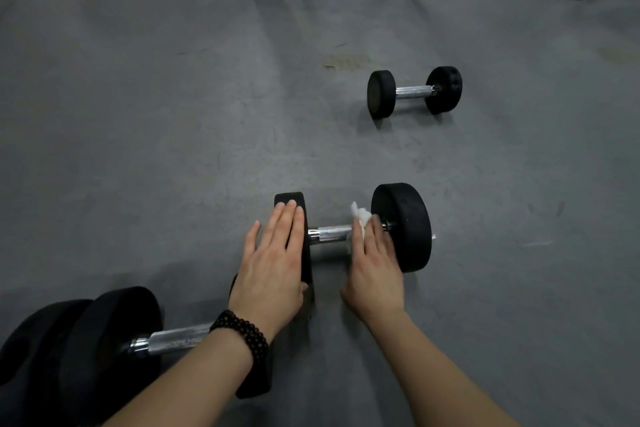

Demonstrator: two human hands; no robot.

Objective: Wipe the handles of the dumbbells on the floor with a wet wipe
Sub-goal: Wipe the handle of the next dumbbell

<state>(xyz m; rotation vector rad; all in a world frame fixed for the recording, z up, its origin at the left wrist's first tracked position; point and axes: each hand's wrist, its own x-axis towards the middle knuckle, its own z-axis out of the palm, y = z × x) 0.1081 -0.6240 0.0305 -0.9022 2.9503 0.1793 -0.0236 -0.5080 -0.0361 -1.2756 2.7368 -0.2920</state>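
Grey gym floor (173,114): left hand (273,260) lies flat on the dumbbell (403,227); right hand (375,267) presses the wet wipe (360,218) to its handle (329,234).

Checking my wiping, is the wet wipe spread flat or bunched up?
Bunched up: the wet wipe sticks out crumpled above the right hand on the handle.

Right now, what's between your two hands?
In the head view, a bare stretch of the dumbbell's shiny handle lies between the left hand and right hand.
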